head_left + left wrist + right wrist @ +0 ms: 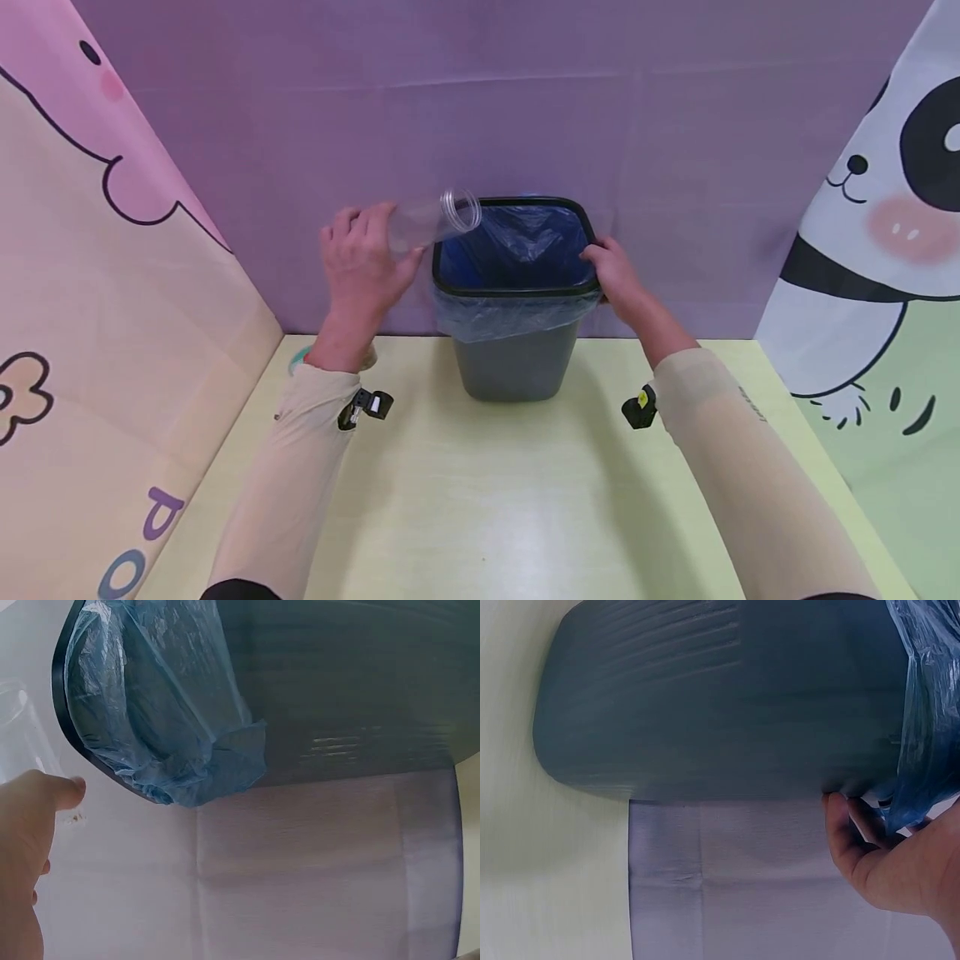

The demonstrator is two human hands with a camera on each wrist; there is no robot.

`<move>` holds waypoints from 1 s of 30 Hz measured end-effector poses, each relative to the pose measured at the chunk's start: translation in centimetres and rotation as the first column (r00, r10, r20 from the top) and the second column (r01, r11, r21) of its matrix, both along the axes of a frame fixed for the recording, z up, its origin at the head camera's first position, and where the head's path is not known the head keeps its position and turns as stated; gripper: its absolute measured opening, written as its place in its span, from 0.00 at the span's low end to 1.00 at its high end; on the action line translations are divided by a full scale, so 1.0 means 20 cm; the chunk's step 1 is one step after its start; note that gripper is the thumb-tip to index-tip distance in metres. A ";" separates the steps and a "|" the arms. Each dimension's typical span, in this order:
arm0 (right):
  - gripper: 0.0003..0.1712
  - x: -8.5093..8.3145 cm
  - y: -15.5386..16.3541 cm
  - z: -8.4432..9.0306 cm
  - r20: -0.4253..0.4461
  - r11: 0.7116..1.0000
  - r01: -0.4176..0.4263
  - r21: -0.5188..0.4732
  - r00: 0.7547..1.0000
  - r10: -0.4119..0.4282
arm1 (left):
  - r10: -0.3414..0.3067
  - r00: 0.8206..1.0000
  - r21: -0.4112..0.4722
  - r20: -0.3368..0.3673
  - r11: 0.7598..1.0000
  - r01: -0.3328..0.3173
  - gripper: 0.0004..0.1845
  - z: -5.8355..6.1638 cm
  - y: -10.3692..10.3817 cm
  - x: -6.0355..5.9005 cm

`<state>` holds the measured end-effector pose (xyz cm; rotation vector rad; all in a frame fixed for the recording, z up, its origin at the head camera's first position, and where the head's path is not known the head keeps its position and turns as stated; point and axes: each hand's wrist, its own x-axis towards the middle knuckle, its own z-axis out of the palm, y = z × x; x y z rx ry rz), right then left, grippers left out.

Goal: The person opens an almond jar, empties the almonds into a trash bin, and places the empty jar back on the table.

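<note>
Clear bottle held sideways at the bin rim, mouth toward the blue liner.

We see the left hand curled round the bottle's base end, left of the rim; likely angled to clear the edge. Right hand grips the bin's right rim, apparently steadying it on the bench.

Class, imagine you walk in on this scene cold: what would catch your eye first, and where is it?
First, the grey bin with its blue liner, standing at the back of the yellow table against the purple backdrop. Next, the clear plastic bottle that the left hand holds tilted, mouth towards the bin's left rim. The right hand grips the rim on the opposite side.
</note>
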<state>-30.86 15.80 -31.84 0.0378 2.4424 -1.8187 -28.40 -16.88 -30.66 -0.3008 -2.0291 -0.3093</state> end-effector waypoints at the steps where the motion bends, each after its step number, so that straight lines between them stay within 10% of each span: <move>1: 0.33 0.00 0.00 0.00 0.000 1.000 0.001 -0.005 1.000 -0.001 | 0.002 1.000 0.008 0.013 1.000 -0.003 0.29 -0.01 -0.01 0.00; 16: 0.40 -0.01 0.12 0.01 -0.038 0.998 -0.039 0.041 0.998 0.041 | -0.037 0.973 0.229 0.228 0.973 -0.016 0.37 -0.12 -0.09 0.03; 30: 0.27 0.26 0.31 -0.42 -0.106 0.999 -0.046 -0.007 0.993 0.045 | -0.170 0.913 0.397 0.371 0.918 0.009 0.38 -0.34 -0.09 0.11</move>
